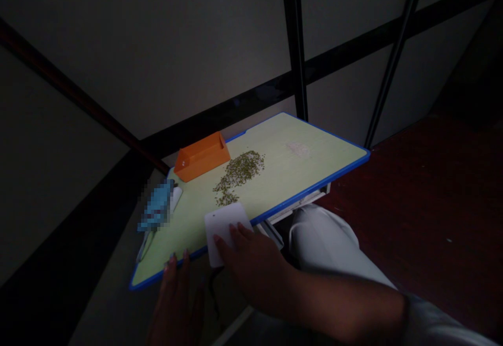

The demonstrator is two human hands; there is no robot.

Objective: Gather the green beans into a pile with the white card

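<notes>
My right hand (255, 257) has its thumb and fingers on a flat white rectangular piece (222, 225) with a small dark dot near one corner. That piece lies over the near edge of a pale yellow-green tabletop (310, 173) with a blue rim. Just beyond its far edge, small greenish seeds or grains (243, 168) spread in a loose trail that thickens away from me. My left hand (175, 293) is open, fingers stretched out, with fingertips at the table's blue near edge. It holds nothing that I can see.
An open orange tray (204, 165) stands at the table's far left side. A blurred blue object (157, 207) and a pale strap or cord lie at the left end. A thin whitish patch (298, 149) lies farther right. A panelled wall (220, 47) rises behind; a reddish floor (424, 204) shows right.
</notes>
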